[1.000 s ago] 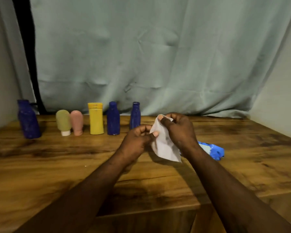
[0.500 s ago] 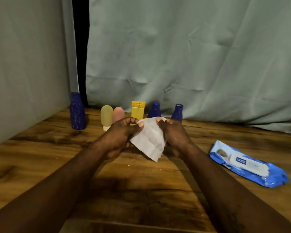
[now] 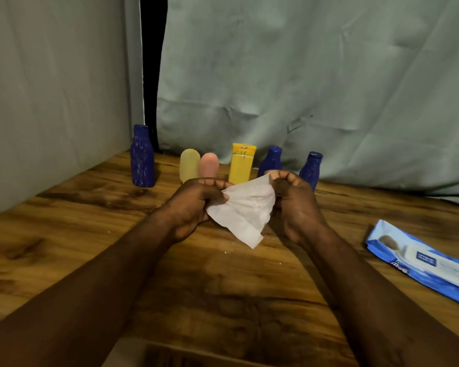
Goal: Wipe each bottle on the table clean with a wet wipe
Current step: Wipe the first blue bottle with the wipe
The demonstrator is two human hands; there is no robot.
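Got a white wet wipe (image 3: 245,210) stretched out over the wooden table (image 3: 64,247), just in front of the bottle row. Pinching its left edge with the left hand (image 3: 194,205), fingers curled round the fabric, thumb on top. Same deal with the right hand (image 3: 297,205): gripping the upper right corner between thumb and curled fingers. Hanging down to a loose point between the two wrists.

Lined up along the back of the table, all upright, left to right: a tall blue bottle (image 3: 142,156) off by itself near the corner, then a yellow-green rounded bottle (image 3: 189,165) and a pink rounded bottle (image 3: 208,164) right beside each other, a yellow squarish bottle (image 3: 241,164), a middle blue bottle (image 3: 271,160) and a rightmost blue bottle (image 3: 311,166). Lower parts of most of them hidden behind the hands and the wipe. Not touching any of them yet.

Over on the right, lying flat on the table: a blue pack of wipes (image 3: 419,260) with a white label, well apart from both hands. Behind everything, a wrinkly pale green curtain (image 3: 302,75), with a dark gap in it right behind the tall blue bottle
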